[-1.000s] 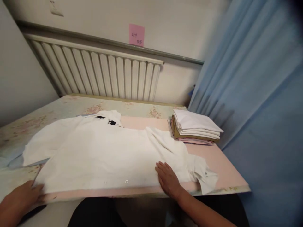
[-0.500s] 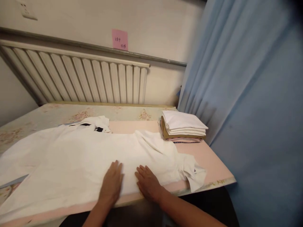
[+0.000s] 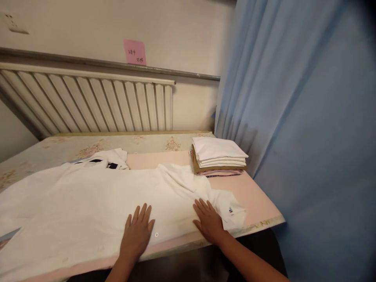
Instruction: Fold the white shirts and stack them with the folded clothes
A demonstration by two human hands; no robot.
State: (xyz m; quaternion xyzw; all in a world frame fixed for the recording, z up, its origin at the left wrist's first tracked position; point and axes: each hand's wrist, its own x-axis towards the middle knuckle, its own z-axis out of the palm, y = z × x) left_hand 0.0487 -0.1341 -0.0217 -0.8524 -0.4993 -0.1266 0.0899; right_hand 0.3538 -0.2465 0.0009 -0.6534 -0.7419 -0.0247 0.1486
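Observation:
A white garment [image 3: 88, 203], which looks like a shirt, lies spread flat along the near side of the table. My left hand [image 3: 136, 233] rests palm down on its middle, fingers spread. Farther right, my right hand [image 3: 208, 219] lies flat on the cloth near the narrow end, fingers apart. Just beyond that hand, a crumpled end [image 3: 232, 207] carries a small dark printed mark. Soft wrinkles run across the upper right of the cloth. Behind its left part sits a bunched white piece [image 3: 113, 158] with black patches; whether it belongs to the same garment I cannot tell.
A stack of folded cloths [image 3: 219, 150], white over brown and pink, stands at the back right on a pink sheet [image 3: 255, 196]. The table cover [image 3: 152, 143] is floral. A radiator [image 3: 117, 103] lines the wall, and a blue curtain [image 3: 279, 98] hangs at right.
My right hand has slid right across the cloth, so my hands are farther apart. The crumpled right end lies flatter and its printed mark shows more. The view has shifted slightly.

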